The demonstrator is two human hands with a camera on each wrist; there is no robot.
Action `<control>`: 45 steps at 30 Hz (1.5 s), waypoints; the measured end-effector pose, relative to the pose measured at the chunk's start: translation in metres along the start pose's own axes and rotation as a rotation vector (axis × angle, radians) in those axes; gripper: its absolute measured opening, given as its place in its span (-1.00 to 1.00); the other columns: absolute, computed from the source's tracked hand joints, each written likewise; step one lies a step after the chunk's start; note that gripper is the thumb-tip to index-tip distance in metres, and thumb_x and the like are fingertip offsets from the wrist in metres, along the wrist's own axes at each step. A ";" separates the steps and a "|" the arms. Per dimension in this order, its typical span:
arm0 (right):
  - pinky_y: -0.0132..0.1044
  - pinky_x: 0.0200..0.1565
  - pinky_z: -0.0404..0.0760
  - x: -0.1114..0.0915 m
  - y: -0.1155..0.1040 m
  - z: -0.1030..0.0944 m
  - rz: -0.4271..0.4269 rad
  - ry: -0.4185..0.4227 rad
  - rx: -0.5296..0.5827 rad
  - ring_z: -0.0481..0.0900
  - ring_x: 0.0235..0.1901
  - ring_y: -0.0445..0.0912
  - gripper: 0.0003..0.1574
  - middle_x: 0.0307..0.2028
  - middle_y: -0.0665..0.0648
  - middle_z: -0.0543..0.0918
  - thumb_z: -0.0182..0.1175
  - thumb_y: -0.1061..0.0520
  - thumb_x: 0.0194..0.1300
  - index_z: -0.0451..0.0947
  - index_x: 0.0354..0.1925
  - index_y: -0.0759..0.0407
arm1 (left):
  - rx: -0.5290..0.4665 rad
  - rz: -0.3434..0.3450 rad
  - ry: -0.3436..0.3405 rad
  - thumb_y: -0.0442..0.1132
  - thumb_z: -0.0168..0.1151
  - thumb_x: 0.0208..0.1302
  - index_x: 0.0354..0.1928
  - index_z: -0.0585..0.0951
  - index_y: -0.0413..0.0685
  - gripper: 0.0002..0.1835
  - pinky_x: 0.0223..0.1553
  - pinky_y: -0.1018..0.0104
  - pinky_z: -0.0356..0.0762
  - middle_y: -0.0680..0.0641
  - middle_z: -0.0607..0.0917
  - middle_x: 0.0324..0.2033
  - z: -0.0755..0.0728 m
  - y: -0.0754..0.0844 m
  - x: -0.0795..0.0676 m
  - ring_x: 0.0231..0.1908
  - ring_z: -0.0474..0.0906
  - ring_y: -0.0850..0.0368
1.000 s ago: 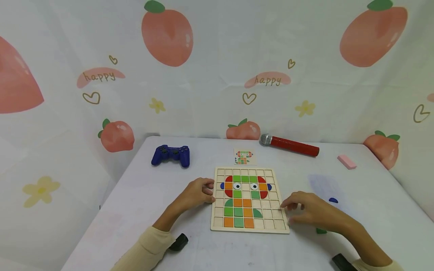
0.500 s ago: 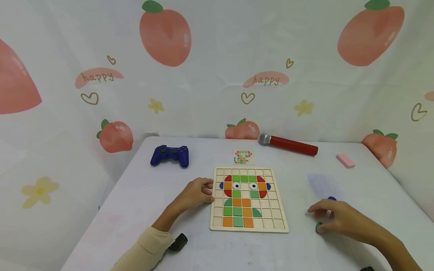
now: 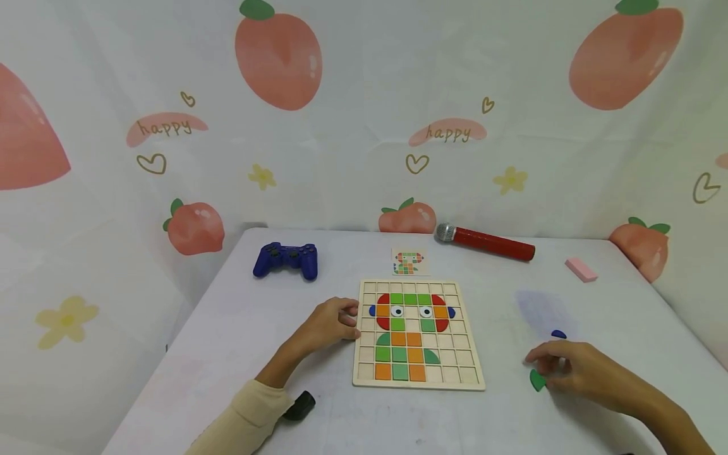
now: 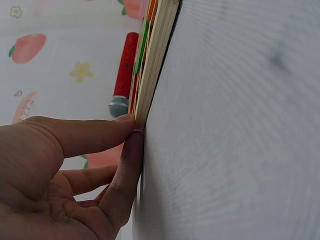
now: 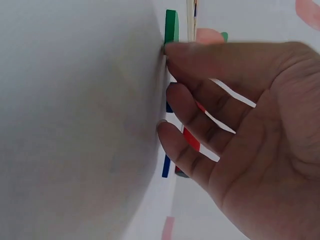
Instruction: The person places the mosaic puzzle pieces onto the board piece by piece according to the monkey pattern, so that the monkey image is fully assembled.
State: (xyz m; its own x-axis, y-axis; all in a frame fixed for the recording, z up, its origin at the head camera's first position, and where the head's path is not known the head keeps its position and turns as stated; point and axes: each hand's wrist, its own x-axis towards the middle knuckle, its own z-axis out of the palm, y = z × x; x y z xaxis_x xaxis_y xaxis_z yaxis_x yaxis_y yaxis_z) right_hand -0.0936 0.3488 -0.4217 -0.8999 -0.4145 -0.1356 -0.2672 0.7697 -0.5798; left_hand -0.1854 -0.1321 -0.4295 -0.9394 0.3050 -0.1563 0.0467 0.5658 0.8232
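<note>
A wooden puzzle board (image 3: 472, 373) lies flat, with green, orange and red tiles forming a figure with two eyes. My left hand (image 3: 330, 325) grips its left edge; in the left wrist view thumb and forefinger (image 4: 131, 150) meet at the board's rim (image 4: 155, 65). Right of the board, my right hand (image 3: 586, 373) hovers low, fingers loosely bent. Its thumb tip is right at a green quarter-round tile (image 3: 537, 380), which stands out beyond the thumb in the right wrist view. Just behind this hand lies a blue half-round tile (image 3: 559, 333). A dark blue bit (image 5: 170, 106) shows between the fingers.
A small pattern card (image 3: 411, 262) lies behind the board. Along the back are a blue game controller (image 3: 286, 261), a red microphone (image 3: 486, 242) and a pink block (image 3: 581, 270). A peach-printed cloth (image 3: 341, 158) hangs behind the table.
My right hand moved from the board's right edge to the green tile, then slightly right. The tile looked tipped up half a second ago and lies flatter now. My left hand stays put.
</note>
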 end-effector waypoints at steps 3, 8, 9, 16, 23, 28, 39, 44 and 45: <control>-0.41 -0.19 0.59 0.001 -0.001 0.000 0.001 -0.010 0.010 0.54 -0.23 -0.36 -0.58 -0.19 -0.19 0.68 0.51 0.13 0.22 0.72 0.06 0.03 | 0.004 -0.003 0.002 -0.38 0.56 0.18 0.37 0.57 -0.28 -0.32 0.06 0.19 0.73 -0.08 0.69 0.06 0.000 0.000 0.001 -0.01 0.69 0.10; -0.41 -0.17 0.57 0.004 -0.004 0.002 0.010 -0.018 0.008 0.52 -0.20 -0.39 -0.51 -0.15 -0.14 0.68 0.58 -0.01 0.18 0.71 0.06 0.02 | 0.011 -0.002 0.000 -0.38 0.55 0.19 0.37 0.57 -0.26 -0.32 0.06 0.18 0.73 -0.06 0.69 0.07 0.000 0.001 0.001 -0.01 0.69 0.10; -0.42 -0.17 0.57 0.005 -0.005 0.002 0.013 -0.022 0.009 0.52 -0.20 -0.40 -0.52 -0.14 -0.13 0.68 0.57 0.00 0.18 0.71 0.07 0.02 | 0.012 -0.001 -0.002 -0.38 0.55 0.20 0.37 0.56 -0.26 -0.32 0.07 0.18 0.73 -0.06 0.69 0.07 0.000 0.001 0.001 -0.01 0.68 0.10; -0.43 -0.12 0.60 0.007 -0.007 0.001 0.047 -0.045 0.003 0.52 -0.18 -0.41 -0.51 -0.07 -0.11 0.71 0.57 0.04 0.17 0.71 0.07 0.03 | 0.009 -0.004 -0.009 -0.38 0.55 0.19 0.38 0.56 -0.27 -0.32 0.08 0.16 0.72 -0.06 0.69 0.07 0.000 0.000 0.002 0.00 0.69 0.09; -0.43 -0.11 0.64 0.008 -0.007 0.001 0.054 -0.048 -0.001 0.53 -0.17 -0.43 -0.56 -0.05 -0.08 0.73 0.56 0.06 0.17 0.73 0.02 0.05 | 0.008 0.000 -0.011 -0.39 0.56 0.17 0.37 0.56 -0.29 -0.31 0.07 0.18 0.72 -0.07 0.69 0.05 0.000 0.000 0.001 -0.01 0.69 0.10; -0.43 -0.13 0.61 0.008 -0.009 0.004 -0.027 0.014 -0.060 0.50 -0.17 -0.44 -0.62 -0.11 -0.21 0.69 0.57 0.01 0.18 0.76 -0.02 -0.07 | 0.000 0.000 -0.004 -0.40 0.57 0.16 0.36 0.56 -0.30 -0.31 0.05 0.19 0.72 -0.07 0.68 0.05 0.000 0.001 0.000 -0.02 0.69 0.10; -0.39 -0.16 0.61 0.034 -0.041 0.009 -0.092 -0.007 -0.052 0.48 -0.19 -0.35 -0.67 -0.18 -0.29 0.65 0.53 -0.05 0.24 0.76 -0.03 -0.12 | -0.001 0.009 0.003 -0.39 0.57 0.15 0.36 0.57 -0.30 -0.30 0.05 0.19 0.72 -0.08 0.68 0.06 0.000 -0.001 0.000 -0.03 0.68 0.11; -0.38 -0.16 0.64 0.053 -0.063 0.018 -0.087 -0.042 -0.014 0.49 -0.20 -0.32 -0.69 -0.23 -0.29 0.64 0.51 -0.01 0.22 0.79 -0.03 -0.15 | -0.006 0.009 0.005 -0.39 0.57 0.15 0.36 0.57 -0.30 -0.30 0.04 0.19 0.72 -0.08 0.68 0.05 0.000 -0.001 0.000 -0.04 0.67 0.12; -0.38 -0.16 0.64 0.057 -0.068 0.019 -0.098 -0.044 -0.015 0.49 -0.19 -0.30 -0.68 -0.23 -0.28 0.64 0.51 0.00 0.21 0.79 -0.04 -0.15 | -0.008 0.009 0.004 -0.39 0.57 0.15 0.36 0.57 -0.30 -0.31 0.04 0.19 0.72 -0.08 0.68 0.05 0.000 -0.001 0.000 -0.04 0.67 0.11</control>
State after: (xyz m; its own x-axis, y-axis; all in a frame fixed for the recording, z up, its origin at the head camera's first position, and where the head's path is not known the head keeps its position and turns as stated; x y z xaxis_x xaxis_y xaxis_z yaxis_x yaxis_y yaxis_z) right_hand -0.1198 0.2637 -0.4056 -0.8534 -0.5085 -0.1142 -0.3582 0.7315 -0.5802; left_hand -0.1854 -0.1322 -0.4302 -0.9404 0.3067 -0.1469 0.0523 0.5571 0.8288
